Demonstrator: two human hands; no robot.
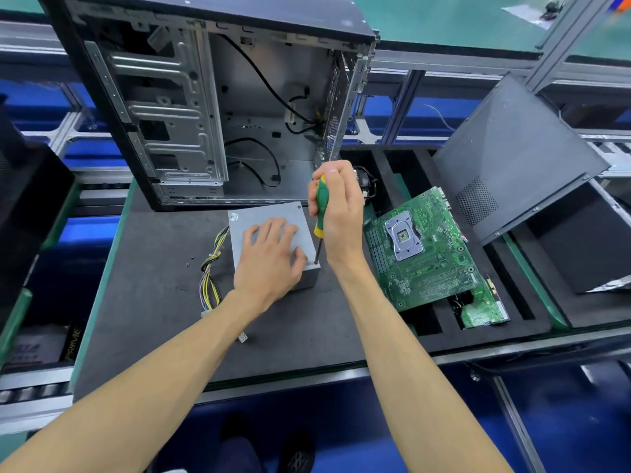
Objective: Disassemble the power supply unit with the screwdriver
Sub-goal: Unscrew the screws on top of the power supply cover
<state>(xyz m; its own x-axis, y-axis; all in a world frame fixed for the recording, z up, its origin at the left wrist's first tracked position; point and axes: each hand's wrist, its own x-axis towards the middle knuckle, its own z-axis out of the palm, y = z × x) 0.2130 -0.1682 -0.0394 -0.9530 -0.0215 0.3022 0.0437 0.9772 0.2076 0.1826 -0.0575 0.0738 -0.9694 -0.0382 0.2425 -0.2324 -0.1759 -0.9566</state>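
Right hand (338,213) fingers clenched round green-and-yellow-handled screwdriver (320,213), shaft upright, tip at near right corner of grey metal power supply box (273,213). Left hand (268,257) flat, fingers straight, pressing box top. Box on dark foam mat (153,302), before open computer case (211,107).

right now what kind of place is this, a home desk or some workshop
Most likely a computer teardown or repair line in a workshop, not a home desk. An opened computer case stands on a foam-topped bench, a bare motherboard lies in a slotted foam tray, and roller tracks run alongside.
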